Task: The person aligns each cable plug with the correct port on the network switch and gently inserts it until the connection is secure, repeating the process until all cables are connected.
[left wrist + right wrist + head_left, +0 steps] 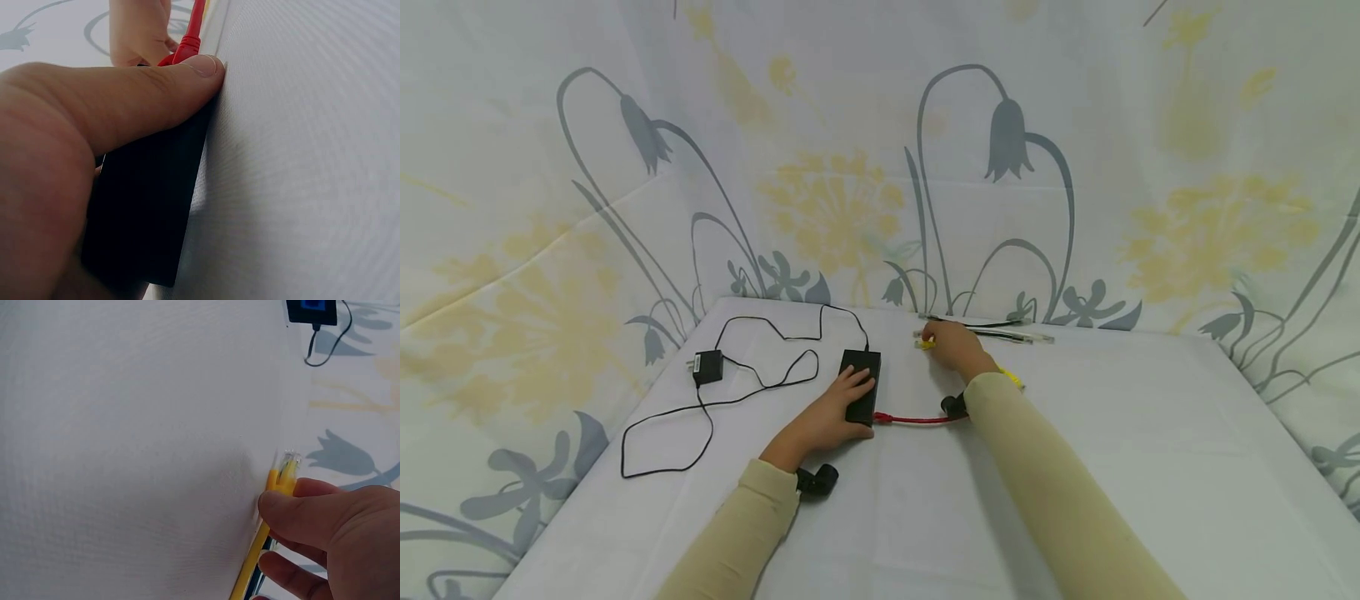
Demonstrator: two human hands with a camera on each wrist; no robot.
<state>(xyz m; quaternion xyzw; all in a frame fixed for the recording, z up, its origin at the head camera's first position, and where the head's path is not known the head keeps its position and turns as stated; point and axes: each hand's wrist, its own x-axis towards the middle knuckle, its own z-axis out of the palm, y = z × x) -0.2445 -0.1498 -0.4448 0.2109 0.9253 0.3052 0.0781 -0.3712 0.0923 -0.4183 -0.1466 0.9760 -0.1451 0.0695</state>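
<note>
A flat black network switch [863, 408] lies on the white table, left of centre. My left hand [829, 417] holds it, fingers spread over the top and thumb [156, 94] against its near end. A red Ethernet cable [917, 421] runs from the switch's near right corner towards the right forearm, which hides the rest. Farther back, my right hand [957, 348] pinches a yellow Ethernet cable [250, 565] just behind its clear plug [290, 459], between thumb and index finger. Its other fingers are loosely bent beside the cable.
A black power adapter [707, 367] lies at the left, its thin black cord [662, 410] looping over the table and up to the switch's far end. Black and white cables [1003, 335] lie behind my right hand, near the flowered cloth backdrop [842, 200].
</note>
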